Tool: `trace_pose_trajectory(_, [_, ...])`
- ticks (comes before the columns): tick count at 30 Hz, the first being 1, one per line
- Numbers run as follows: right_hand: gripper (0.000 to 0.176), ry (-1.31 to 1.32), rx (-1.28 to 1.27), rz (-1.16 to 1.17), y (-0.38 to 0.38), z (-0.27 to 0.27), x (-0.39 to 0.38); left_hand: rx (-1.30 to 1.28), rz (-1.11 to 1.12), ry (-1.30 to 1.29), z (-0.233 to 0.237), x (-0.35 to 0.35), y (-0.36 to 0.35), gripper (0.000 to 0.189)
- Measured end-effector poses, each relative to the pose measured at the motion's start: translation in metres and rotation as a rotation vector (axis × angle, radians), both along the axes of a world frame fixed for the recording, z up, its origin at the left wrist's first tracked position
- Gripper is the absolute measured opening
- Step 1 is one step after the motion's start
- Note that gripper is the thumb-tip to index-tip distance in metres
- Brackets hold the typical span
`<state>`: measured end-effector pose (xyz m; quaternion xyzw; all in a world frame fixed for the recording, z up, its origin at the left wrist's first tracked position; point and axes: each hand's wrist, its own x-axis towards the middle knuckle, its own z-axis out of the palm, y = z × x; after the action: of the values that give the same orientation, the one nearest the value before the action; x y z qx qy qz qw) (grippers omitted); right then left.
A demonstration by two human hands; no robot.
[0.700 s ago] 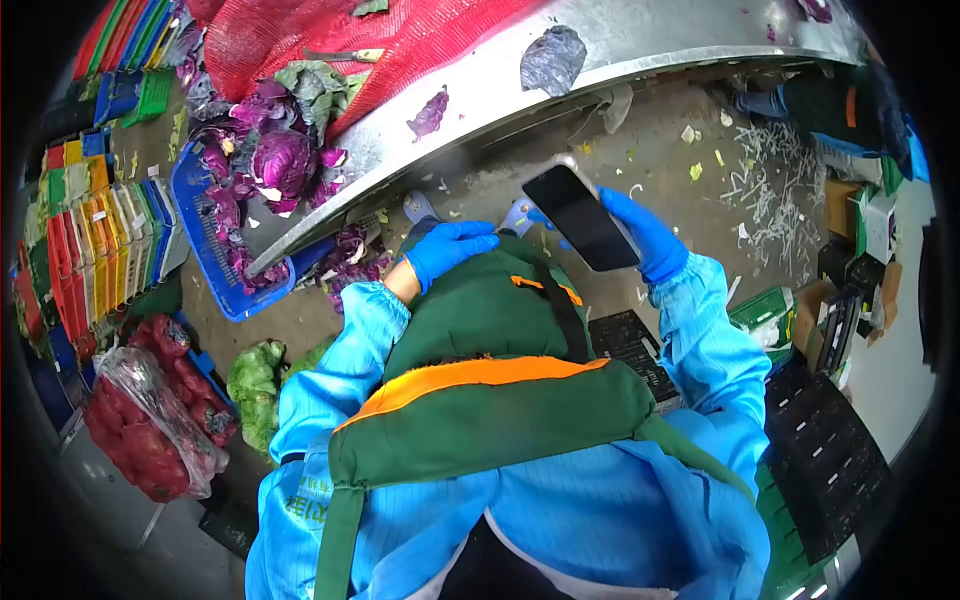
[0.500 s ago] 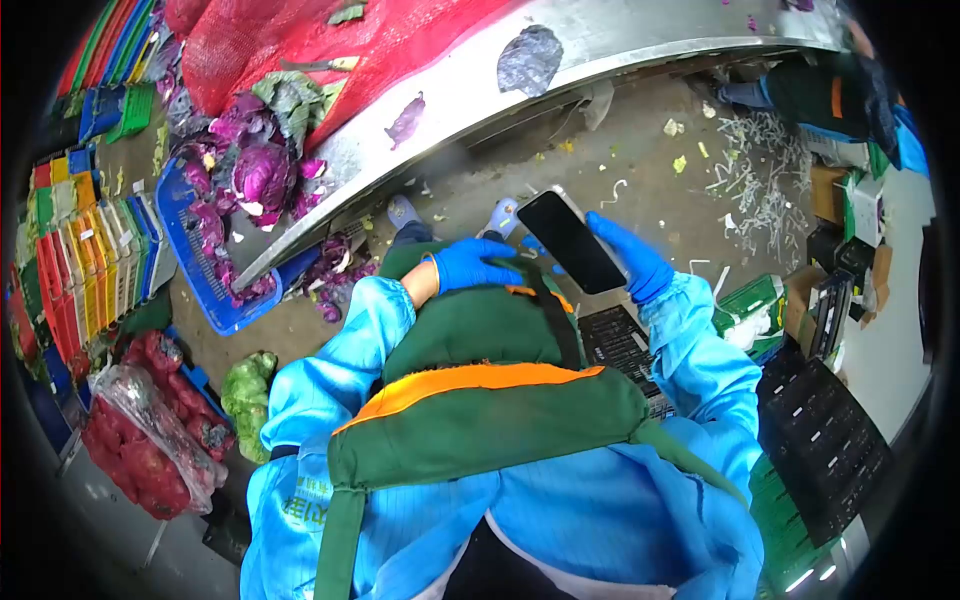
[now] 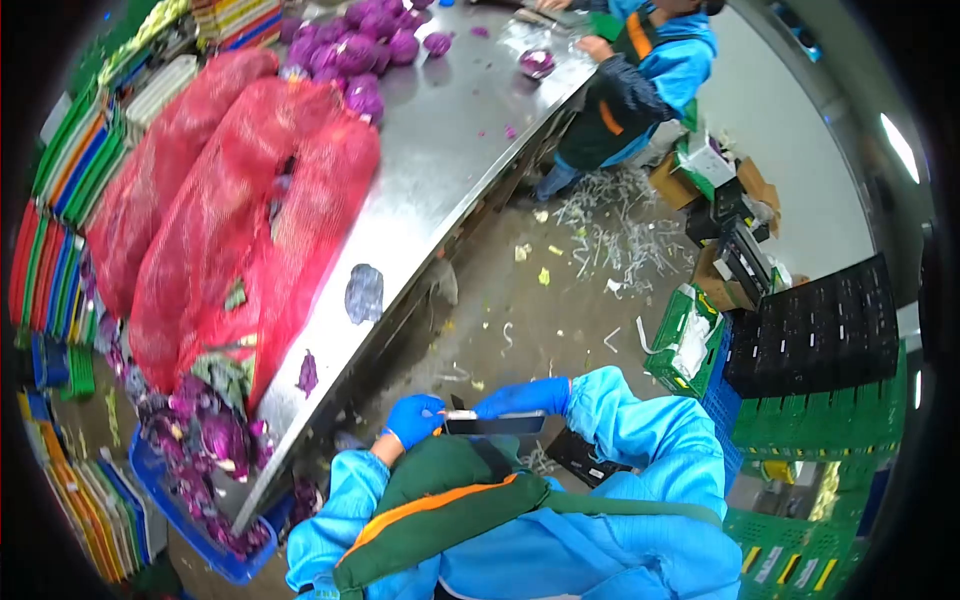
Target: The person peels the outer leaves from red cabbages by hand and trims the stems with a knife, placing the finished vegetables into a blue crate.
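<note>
Near the bottom centre, a dark-screened phone (image 3: 495, 424) is seen nearly edge-on above the green apron (image 3: 450, 475). My right hand (image 3: 525, 398), in a blue glove, is closed on the phone along its far side. Beside the phone's left end is my left hand (image 3: 415, 420), also blue-gloved, with its fingers bent towards the apron's top edge. Whether those fingers grip the phone or the apron is too small to tell.
A metal table (image 3: 420, 150) bears red mesh sacks (image 3: 230, 200), purple cabbages (image 3: 355, 52) and a dark leaf (image 3: 364, 294). A co-worker (image 3: 630, 90) stands at its far side. A blue crate (image 3: 235, 570) holds cabbage scraps. Green crates (image 3: 680, 340) and black crates (image 3: 815, 330) are at right.
The view has swung up and right, showing more table and the co-worker. The phone has tilted nearly edge-on, and my hands have come together at it.
</note>
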<state>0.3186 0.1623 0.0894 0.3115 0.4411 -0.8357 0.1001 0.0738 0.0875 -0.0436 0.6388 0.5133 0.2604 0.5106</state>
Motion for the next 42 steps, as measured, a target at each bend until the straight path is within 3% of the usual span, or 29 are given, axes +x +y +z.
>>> trace_pose_trajectory(2, [0.048, -0.189, -0.040, 0.111, 0.000, 0.016, -0.008, -0.104, 0.068, -0.036, 0.008, 0.001, 0.006, 0.022])
trace_pose_trajectory(4, [0.055, -0.233, 0.176, 0.212, -0.014, -0.025, -0.011, -0.057, 0.051, -0.045, 0.007, 0.001, 0.012, 0.026])
trace_pose_trajectory(6, [0.058, -0.291, 0.410, 0.346, -0.015, -0.016, -0.023, 0.003, 0.005, -0.010, 0.008, 0.002, 0.018, 0.026])
trace_pose_trajectory(9, [0.065, -0.350, 0.485, 0.365, -0.019, -0.035, -0.035, -0.017, -0.098, 0.086, 0.015, 0.006, 0.026, 0.029])
trace_pose_trajectory(10, [0.063, -0.290, 0.470, 0.318, -0.024, -0.064, -0.035, -0.035, -0.108, 0.086, 0.014, 0.005, 0.024, 0.031])
trace_pose_trajectory(12, [0.061, -0.191, 0.397, 0.316, -0.021, -0.053, -0.037, -0.061, -0.071, 0.104, 0.017, 0.007, 0.022, 0.029])
trace_pose_trajectory(14, [0.057, -0.303, 0.332, 0.289, -0.019, -0.051, -0.041, -0.074, 0.039, 0.120, 0.019, 0.006, 0.025, 0.026])
trace_pose_trajectory(16, [0.051, -0.308, 0.311, 0.349, -0.012, -0.047, -0.040, -0.226, -0.119, 0.139, 0.014, 0.006, 0.029, 0.027])
trace_pose_trajectory(17, [0.046, -0.325, 0.289, 0.328, -0.009, -0.045, -0.039, -0.232, -0.076, 0.132, 0.012, 0.006, 0.030, 0.027])
trace_pose_trajectory(20, [0.054, -0.215, 0.281, 0.313, -0.003, -0.043, -0.042, -0.263, -0.049, 0.183, 0.009, 0.005, 0.029, 0.026])
trace_pose_trajectory(24, [0.045, -0.149, 0.246, 0.395, 0.009, -0.040, -0.046, -0.168, -0.068, 0.208, 0.009, 0.003, 0.030, 0.025])
trace_pose_trajectory(26, [0.042, -0.441, 0.258, 0.506, 0.015, -0.010, -0.062, -0.138, -0.075, 0.233, 0.009, 0.002, 0.033, 0.025])
trace_pose_trajectory(29, [0.041, -0.311, 0.216, 0.495, 0.018, -0.010, -0.065, -0.138, -0.088, 0.232, 0.006, -0.003, 0.033, 0.024])
trace_pose_trajectory(32, [0.043, -0.219, 0.144, 0.452, 0.025, -0.032, -0.060, -0.094, 0.030, 0.210, 0.006, -0.017, 0.027, 0.027])
trace_pose_trajectory(34, [0.047, -0.193, 0.093, 0.432, 0.031, -0.037, -0.067, -0.114, 0.306, -0.011, 0.018, -0.041, 0.012, 0.026])
trace_pose_trajectory(35, [0.044, -0.138, 0.198, 0.369, 0.034, -0.033, -0.073, -0.183, 0.416, -0.078, 0.020, -0.050, 0.005, 0.025])
trace_pose_trajectory(36, [0.041, -0.081, 0.303, 0.304, 0.037, -0.028, -0.083, 0.076, 0.563, -0.071, 0.030, -0.062, -0.008, 0.022])
trace_pose_trajectory(37, [0.041, -0.084, 0.300, 0.312, 0.040, -0.019, -0.096, 0.151, 0.701, -0.067, 0.044, -0.074, -0.020, 0.022])
trace_pose_trajectory(39, [0.036, -0.040, 0.463, 0.130, 0.044, 0.002, -0.131, 0.041, 1.038, -0.400, 0.087, -0.101, -0.047, 0.024])
trace_pose_trajectory(41, [0.034, 0.043, 0.556, 0.067, 0.051, 0.009, -0.169, 0.306, 1.385, -0.050, 0.095, -0.130, -0.073, 0.033])
trace_pose_trajectory(42, [0.033, 0.069, 0.632, 0.062, 0.056, 0.009, -0.190, 0.572, 1.527, 0.144, 0.090, -0.151, -0.079, 0.038])
